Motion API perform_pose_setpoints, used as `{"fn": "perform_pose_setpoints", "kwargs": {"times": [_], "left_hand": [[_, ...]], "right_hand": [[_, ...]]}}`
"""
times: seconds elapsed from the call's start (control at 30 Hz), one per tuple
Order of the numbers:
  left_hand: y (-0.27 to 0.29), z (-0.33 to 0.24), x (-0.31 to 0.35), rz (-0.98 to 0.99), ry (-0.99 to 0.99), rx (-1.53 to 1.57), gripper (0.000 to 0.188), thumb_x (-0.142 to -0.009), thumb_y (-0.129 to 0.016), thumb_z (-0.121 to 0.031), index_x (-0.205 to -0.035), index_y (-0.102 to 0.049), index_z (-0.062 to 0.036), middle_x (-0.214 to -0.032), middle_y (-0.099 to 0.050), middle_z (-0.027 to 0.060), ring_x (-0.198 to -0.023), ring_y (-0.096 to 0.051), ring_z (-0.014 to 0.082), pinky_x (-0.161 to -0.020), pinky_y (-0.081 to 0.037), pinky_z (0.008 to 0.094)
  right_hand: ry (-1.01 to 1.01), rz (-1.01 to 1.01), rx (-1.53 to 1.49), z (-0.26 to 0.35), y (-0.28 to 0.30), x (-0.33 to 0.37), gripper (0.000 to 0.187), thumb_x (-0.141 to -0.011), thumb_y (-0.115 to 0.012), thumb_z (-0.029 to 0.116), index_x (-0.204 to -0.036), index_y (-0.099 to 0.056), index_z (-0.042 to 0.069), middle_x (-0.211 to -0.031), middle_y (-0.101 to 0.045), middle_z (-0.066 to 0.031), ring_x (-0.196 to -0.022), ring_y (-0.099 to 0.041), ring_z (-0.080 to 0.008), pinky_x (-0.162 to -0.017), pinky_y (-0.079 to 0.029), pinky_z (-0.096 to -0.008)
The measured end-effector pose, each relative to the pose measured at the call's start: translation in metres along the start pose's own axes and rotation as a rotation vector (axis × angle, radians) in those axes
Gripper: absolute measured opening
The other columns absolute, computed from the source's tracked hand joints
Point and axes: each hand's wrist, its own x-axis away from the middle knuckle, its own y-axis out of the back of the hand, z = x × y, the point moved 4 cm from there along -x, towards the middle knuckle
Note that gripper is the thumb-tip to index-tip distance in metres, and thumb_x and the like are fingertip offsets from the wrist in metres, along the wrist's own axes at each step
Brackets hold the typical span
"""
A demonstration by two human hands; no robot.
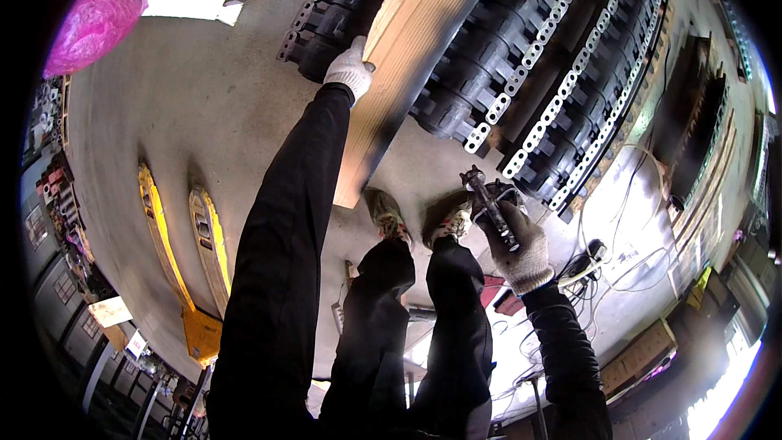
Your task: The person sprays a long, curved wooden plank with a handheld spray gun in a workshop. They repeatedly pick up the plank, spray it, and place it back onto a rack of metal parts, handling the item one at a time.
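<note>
While a wooden beam [419, 41] is being gripped at its left edge by the gloved left hand [349, 73], a dark metal tool [494, 213] is being held in the closed, gloved right hand [523, 251]. The beam is lying to the right of the left hand and touching it, the thumb being pressed near its edge; how far the other fingers are being wrapped beneath cannot be told. The beam is extending beyond the hand to the upper edge of the view, and its near end is being pointed toward the left shoe [388, 216]. The tool is being clasped around its body, its knobbed end projecting past the fingers toward the black track assemblies [481, 65]. By the beam, these assemblies are being partly covered. The right hand is being kept well apart from the beam, just beside the right shoe [450, 222]. Loose cables [582, 265] are lying on the floor [220, 90] to its right.
</note>
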Motion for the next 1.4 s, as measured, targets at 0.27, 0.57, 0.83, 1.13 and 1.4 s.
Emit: {"fn": "perform_pose_setpoints", "kwargs": {"times": [0.27,0.57,0.83,1.13,1.4], "left_hand": [[0.001,0.001,0.000,0.053,0.000,-0.007,0.054,-0.088,-0.063,-0.017,-0.137,-0.043,-0.0068,-0.119,-0.061,0.0279,-0.114,-0.058,0.0438,-0.094,-0.048,0.0478],[0.002,0.000,0.001,0.062,0.028,0.003,0.059,-0.088,-0.063,-0.017,-0.141,-0.040,-0.0065,-0.121,-0.060,0.0285,-0.116,-0.057,0.0433,-0.096,-0.047,0.0471],[0.006,-0.001,0.005,0.026,0.022,-0.009,0.058,-0.088,-0.063,-0.017,-0.139,-0.039,-0.0051,-0.121,-0.060,0.0287,-0.116,-0.057,0.0430,-0.097,-0.047,0.0465],[-0.004,0.006,-0.002,-0.010,0.021,-0.016,0.059,-0.087,-0.063,-0.017,-0.140,-0.041,-0.0056,-0.120,-0.061,0.0289,-0.114,-0.058,0.0428,-0.096,-0.048,0.0467],[-0.003,0.005,-0.003,0.018,0.008,-0.020,0.057,-0.087,-0.063,-0.017,-0.139,-0.041,-0.0065,-0.121,-0.061,0.0282,-0.115,-0.057,0.0440,-0.095,-0.048,0.0467]], "right_hand": [[-0.186,-0.184,0.039,-0.013,0.023,-0.008,0.028,-0.087,-0.072,0.016,-0.111,-0.063,0.006,-0.096,-0.067,-0.0196,-0.088,-0.067,-0.0404,-0.072,-0.054,-0.0413],[-0.031,0.003,-0.014,-0.019,0.005,0.011,0.030,-0.086,-0.072,0.016,-0.110,-0.062,0.003,-0.095,-0.068,-0.0216,-0.087,-0.067,-0.0424,-0.072,-0.055,-0.0438],[-0.213,-0.160,0.080,-0.031,0.034,-0.012,0.030,-0.086,-0.074,0.021,-0.110,-0.063,0.007,-0.091,-0.068,-0.0190,-0.082,-0.068,-0.0391,-0.067,-0.054,-0.0412],[-0.082,-0.074,0.055,-0.051,0.011,0.007,0.033,-0.086,-0.072,0.019,-0.113,-0.060,0.004,-0.096,-0.066,-0.0225,-0.088,-0.066,-0.0427,-0.072,-0.054,-0.0461],[-0.188,-0.158,-0.011,-0.069,-0.006,0.015,0.031,-0.086,-0.073,0.022,-0.111,-0.062,0.006,-0.092,-0.068,-0.0212,-0.085,-0.067,-0.0425,-0.070,-0.055,-0.0439]]}}
